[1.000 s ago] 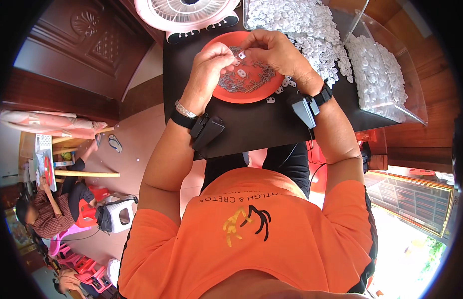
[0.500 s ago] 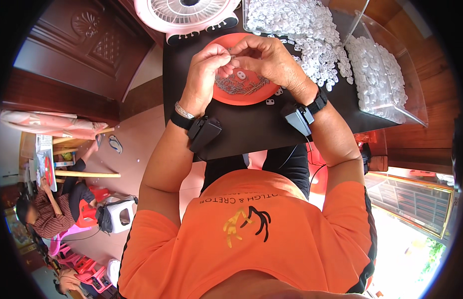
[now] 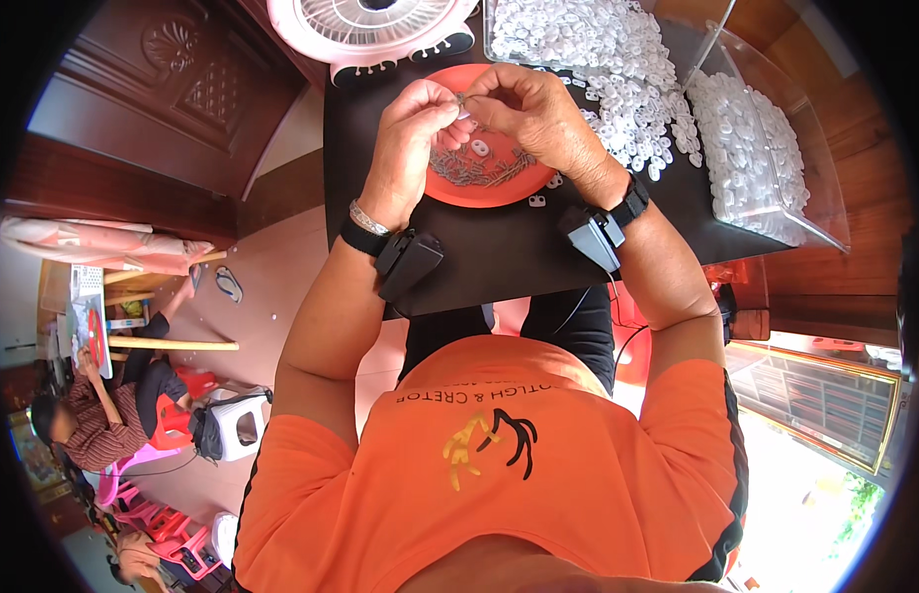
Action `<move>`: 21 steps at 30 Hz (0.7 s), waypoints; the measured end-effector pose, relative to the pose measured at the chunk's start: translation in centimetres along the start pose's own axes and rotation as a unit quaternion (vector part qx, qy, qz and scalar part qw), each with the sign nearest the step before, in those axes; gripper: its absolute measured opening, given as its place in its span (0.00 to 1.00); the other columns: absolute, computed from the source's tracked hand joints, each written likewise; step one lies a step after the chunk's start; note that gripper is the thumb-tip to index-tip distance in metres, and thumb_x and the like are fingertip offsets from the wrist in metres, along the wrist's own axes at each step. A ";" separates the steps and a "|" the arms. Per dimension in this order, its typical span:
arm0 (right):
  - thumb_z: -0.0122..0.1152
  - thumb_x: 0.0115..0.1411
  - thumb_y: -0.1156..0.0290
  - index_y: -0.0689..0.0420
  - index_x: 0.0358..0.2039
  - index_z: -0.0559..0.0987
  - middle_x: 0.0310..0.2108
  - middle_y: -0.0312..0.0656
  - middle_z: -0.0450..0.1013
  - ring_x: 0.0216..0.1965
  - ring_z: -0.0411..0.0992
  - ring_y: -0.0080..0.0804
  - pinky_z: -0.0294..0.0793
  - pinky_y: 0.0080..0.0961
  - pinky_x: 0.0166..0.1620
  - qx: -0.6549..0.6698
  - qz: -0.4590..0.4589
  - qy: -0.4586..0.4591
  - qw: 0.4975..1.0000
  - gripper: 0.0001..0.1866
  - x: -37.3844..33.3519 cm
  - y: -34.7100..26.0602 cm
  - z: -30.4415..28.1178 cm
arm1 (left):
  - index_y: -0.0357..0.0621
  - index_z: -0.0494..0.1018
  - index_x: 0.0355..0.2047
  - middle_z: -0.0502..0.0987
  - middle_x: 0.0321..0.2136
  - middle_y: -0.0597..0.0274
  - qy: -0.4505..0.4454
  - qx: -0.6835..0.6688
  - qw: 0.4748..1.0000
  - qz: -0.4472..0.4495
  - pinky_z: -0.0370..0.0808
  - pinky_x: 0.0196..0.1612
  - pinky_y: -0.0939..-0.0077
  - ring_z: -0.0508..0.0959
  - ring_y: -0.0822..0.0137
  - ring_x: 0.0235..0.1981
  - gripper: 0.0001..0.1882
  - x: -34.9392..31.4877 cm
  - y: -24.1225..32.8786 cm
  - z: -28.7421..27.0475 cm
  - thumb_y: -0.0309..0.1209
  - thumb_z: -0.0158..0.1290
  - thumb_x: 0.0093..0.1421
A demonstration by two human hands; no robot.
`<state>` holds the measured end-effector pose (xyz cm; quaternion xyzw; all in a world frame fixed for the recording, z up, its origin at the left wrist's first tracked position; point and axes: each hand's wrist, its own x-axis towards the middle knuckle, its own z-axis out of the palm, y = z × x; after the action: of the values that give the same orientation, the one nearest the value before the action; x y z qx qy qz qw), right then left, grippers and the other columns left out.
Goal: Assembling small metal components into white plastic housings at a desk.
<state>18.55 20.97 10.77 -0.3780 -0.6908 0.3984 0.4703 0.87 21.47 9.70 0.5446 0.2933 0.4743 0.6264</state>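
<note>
Over a round orange-red dish [image 3: 484, 200], my two hands meet fingertip to fingertip. My left hand [image 3: 405, 133] is closed in a pinch on a small white plastic piece [image 3: 464, 113], mostly covered by the fingers. Thumb and index finger of my right hand [image 3: 538, 117] pinch a thin grey bit, seemingly a screw, against that piece; its exact shape is too small to tell. Many small grey screws [image 3: 464, 174] lie in the dish, with one loose white two-holed piece [image 3: 480, 148] among them.
Heaped white plastic pieces [image 3: 627, 124] spread right of the dish, beside a clear bin [image 3: 756, 158] full of them. A pink fan [image 3: 375, 40] stands at the table's far left. Another person [image 3: 93, 425] sits at far left near stools.
My fingers have shifted slightly at the meeting point, and the white piece shows more between them. Dish and forearms stay nearly in place.
</note>
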 end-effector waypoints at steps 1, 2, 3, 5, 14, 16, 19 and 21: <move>0.60 0.56 0.72 0.63 0.30 0.77 0.25 0.36 0.76 0.27 0.73 0.18 0.73 0.17 0.34 0.000 0.000 0.000 1.000 0.06 -0.1 -0.3 0.1 | 0.40 0.68 0.31 0.74 0.26 0.63 0.000 0.000 1.000 0.000 0.68 0.33 0.82 0.72 0.74 0.26 0.06 0.0 0.0 0.0 0.30 0.46 0.59; 0.60 0.56 0.72 0.63 0.30 0.77 0.24 0.36 0.76 0.27 0.72 0.17 0.73 0.17 0.33 0.017 0.012 0.010 1.000 0.07 -0.2 -0.7 0.2 | 0.40 0.68 0.31 0.74 0.26 0.63 0.005 0.003 1.000 0.002 0.67 0.32 0.82 0.72 0.74 0.26 0.07 0.0 0.0 0.1 0.31 0.46 0.60; 0.61 0.56 0.72 0.63 0.30 0.77 0.24 0.35 0.76 0.26 0.72 0.17 0.73 0.17 0.33 0.033 0.024 0.020 0.999 0.07 -0.3 -0.9 0.3 | 0.40 0.68 0.31 0.74 0.26 0.63 0.011 0.006 1.000 0.005 0.67 0.32 0.82 0.72 0.74 0.26 0.07 0.0 0.0 0.2 0.32 0.46 0.60; 0.61 0.56 0.71 0.63 0.30 0.77 0.23 0.35 0.76 0.26 0.72 0.16 0.73 0.17 0.32 0.014 0.012 0.045 0.999 0.07 -0.2 -0.5 0.3 | 0.41 0.68 0.32 0.74 0.26 0.63 0.009 0.008 1.000 -0.015 0.66 0.31 0.83 0.72 0.74 0.26 0.08 -0.1 0.0 0.3 0.33 0.45 0.60; 0.59 0.57 0.73 0.62 0.31 0.76 0.23 0.35 0.74 0.25 0.72 0.16 0.72 0.16 0.31 -0.060 -0.045 0.070 0.995 0.05 -0.3 -0.2 0.9 | 0.42 0.69 0.29 0.73 0.22 0.66 -0.006 0.033 0.999 -0.030 0.64 0.28 0.85 0.70 0.77 0.22 0.10 -0.4 -0.1 0.6 0.35 0.43 0.61; 0.60 0.56 0.72 0.62 0.30 0.76 0.21 0.38 0.75 0.23 0.73 0.18 0.74 0.18 0.29 -0.063 -0.060 0.077 0.993 0.07 -0.2 -0.2 1.0 | 0.42 0.69 0.28 0.72 0.22 0.66 0.004 0.040 0.999 -0.027 0.64 0.27 0.85 0.70 0.77 0.22 0.10 -0.4 -0.1 0.6 0.34 0.43 0.61; 0.60 0.56 0.72 0.63 0.30 0.76 0.21 0.38 0.75 0.22 0.73 0.19 0.73 0.18 0.28 -0.058 -0.053 0.057 0.995 0.07 -0.3 -0.5 1.0 | 0.43 0.68 0.27 0.72 0.21 0.66 0.018 0.055 0.998 -0.024 0.63 0.27 0.85 0.69 0.77 0.21 0.10 -0.4 -0.1 0.7 0.34 0.42 0.61; 0.60 0.56 0.72 0.62 0.30 0.75 0.20 0.38 0.75 0.21 0.72 0.19 0.73 0.18 0.27 -0.065 -0.040 0.038 0.996 0.07 -0.3 -0.6 0.8 | 0.43 0.68 0.25 0.71 0.20 0.67 0.027 0.061 0.997 -0.031 0.63 0.25 0.85 0.68 0.78 0.20 0.11 -0.4 0.0 0.8 0.34 0.42 0.61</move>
<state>17.75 20.32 10.98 -0.3945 -0.7116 0.3192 0.4859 1.39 20.76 9.85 0.5595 0.3552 0.4508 0.5979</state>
